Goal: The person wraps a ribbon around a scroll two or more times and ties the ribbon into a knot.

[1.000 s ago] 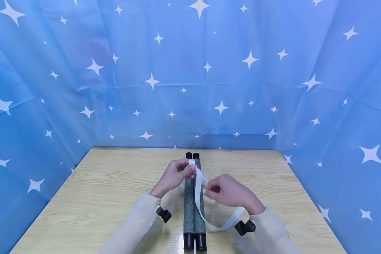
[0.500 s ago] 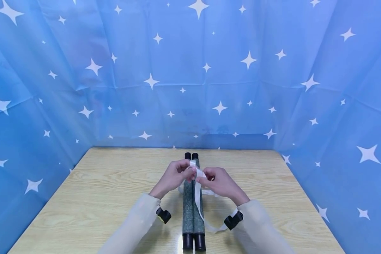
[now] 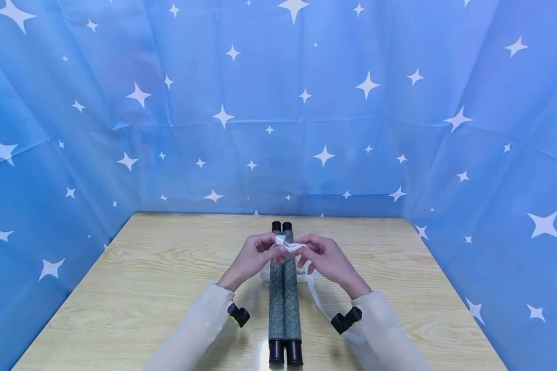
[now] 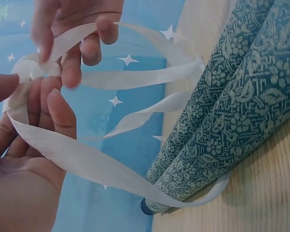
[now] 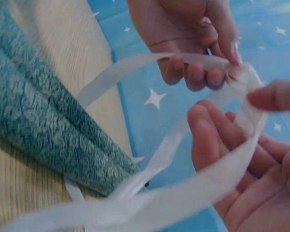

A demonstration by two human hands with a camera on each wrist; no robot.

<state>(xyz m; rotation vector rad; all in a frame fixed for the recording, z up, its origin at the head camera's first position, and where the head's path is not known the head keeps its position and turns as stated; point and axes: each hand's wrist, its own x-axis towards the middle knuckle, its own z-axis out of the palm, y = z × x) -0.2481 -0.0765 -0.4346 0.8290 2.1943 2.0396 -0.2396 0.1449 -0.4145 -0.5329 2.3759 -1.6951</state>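
One pale sleeve (image 3: 192,324) comes in at the left of my head view, a small black camera (image 3: 238,313) at its cuff, over the wooden table (image 3: 167,268). Beyond it, I have the left hand (image 3: 254,257), thumb and fingers clamped on a white ribbon (image 4: 92,159). Mid-table lies the patterned green roll (image 3: 277,309), two rolled halves side by side with black ends, pointing away from the person. My left wrist view shows the ribbon looping down from the fingers and passing under the roll, while both hands hold it above the far half. Next, I see the right hand (image 3: 326,257) pinching the ribbon close to the left fingertips; one length trails down toward the right cuff's camera (image 3: 345,320). A starry blue curtain (image 3: 190,144) spans the back.
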